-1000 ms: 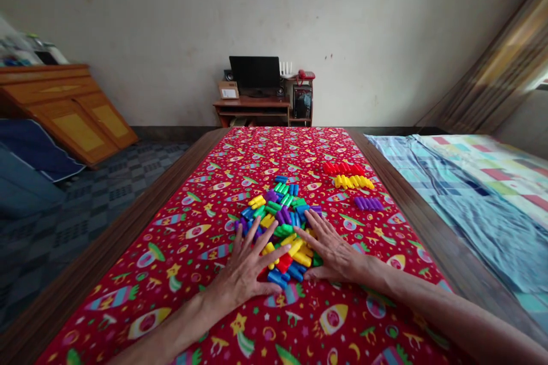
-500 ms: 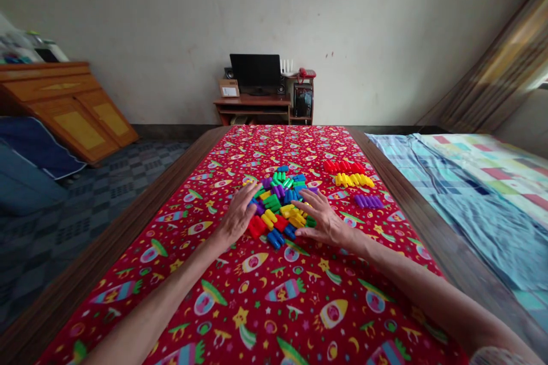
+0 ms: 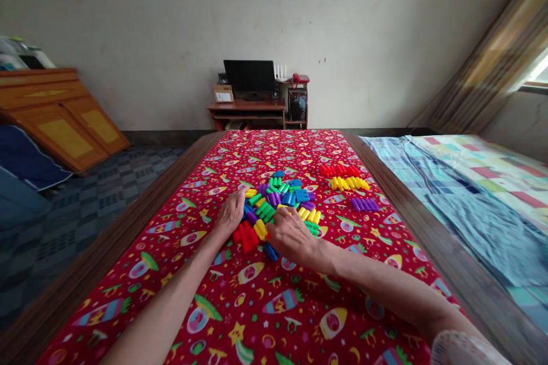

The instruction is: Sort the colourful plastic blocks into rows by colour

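A loose pile of plastic toy pieces shaped like joined tubes (image 3: 265,211), in green, blue, purple, yellow and red, lies mid-table. My left hand (image 3: 231,214) rests at the pile's left edge, its fingers lying along the pieces and holding nothing visible. Over the near right part of the pile, my right hand (image 3: 293,235) has its fingers curled downward; they hide whatever is beneath them. Red pieces (image 3: 246,237) and a yellow piece (image 3: 261,230) lie between my hands. A blue piece (image 3: 270,252) sticks out just below my right hand.
Right of the pile are a red row (image 3: 339,170), a yellow row (image 3: 350,183) and a purple row (image 3: 365,205) of pieces. A red patterned cloth (image 3: 252,308) covers the table. A bed (image 3: 466,205) stands to the right; a desk with a monitor (image 3: 249,78) stands behind.
My right hand has moved left and inward over the pile, its spread fingers now curled down. My left hand has shifted slightly along the left edge. The view has turned slightly.
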A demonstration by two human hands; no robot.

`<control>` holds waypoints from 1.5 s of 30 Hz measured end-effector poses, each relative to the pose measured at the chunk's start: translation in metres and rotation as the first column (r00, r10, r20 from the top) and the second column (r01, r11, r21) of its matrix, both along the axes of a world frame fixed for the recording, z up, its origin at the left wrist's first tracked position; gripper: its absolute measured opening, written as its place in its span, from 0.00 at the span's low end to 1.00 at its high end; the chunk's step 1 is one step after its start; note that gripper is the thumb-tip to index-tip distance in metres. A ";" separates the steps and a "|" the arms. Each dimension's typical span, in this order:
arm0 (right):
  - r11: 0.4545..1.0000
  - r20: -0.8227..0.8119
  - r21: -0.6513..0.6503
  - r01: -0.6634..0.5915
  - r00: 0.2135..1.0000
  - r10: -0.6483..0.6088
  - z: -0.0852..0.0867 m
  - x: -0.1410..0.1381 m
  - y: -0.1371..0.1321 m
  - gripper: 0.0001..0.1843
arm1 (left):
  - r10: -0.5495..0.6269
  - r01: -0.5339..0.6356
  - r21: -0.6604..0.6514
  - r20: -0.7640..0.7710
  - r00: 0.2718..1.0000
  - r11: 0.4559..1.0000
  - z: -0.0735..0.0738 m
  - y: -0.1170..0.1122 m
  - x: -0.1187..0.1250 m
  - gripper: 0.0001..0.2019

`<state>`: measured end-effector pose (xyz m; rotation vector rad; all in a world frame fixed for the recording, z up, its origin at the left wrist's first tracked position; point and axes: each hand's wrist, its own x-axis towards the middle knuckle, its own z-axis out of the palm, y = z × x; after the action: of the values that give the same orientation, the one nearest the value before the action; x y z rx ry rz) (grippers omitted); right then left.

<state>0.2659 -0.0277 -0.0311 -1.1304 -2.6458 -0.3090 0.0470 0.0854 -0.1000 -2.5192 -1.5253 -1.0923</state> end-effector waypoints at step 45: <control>0.980 -0.377 -0.187 0.064 0.917 -0.132 0.065 0.086 0.061 0.13 | 0.000 0.011 -0.104 0.104 0.995 0.994 0.012 -0.004 0.006 0.26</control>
<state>0.3520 0.0337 0.0339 -1.2318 -2.3011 0.1219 0.0535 0.0815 -0.0880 -2.5727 -1.6435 -1.1931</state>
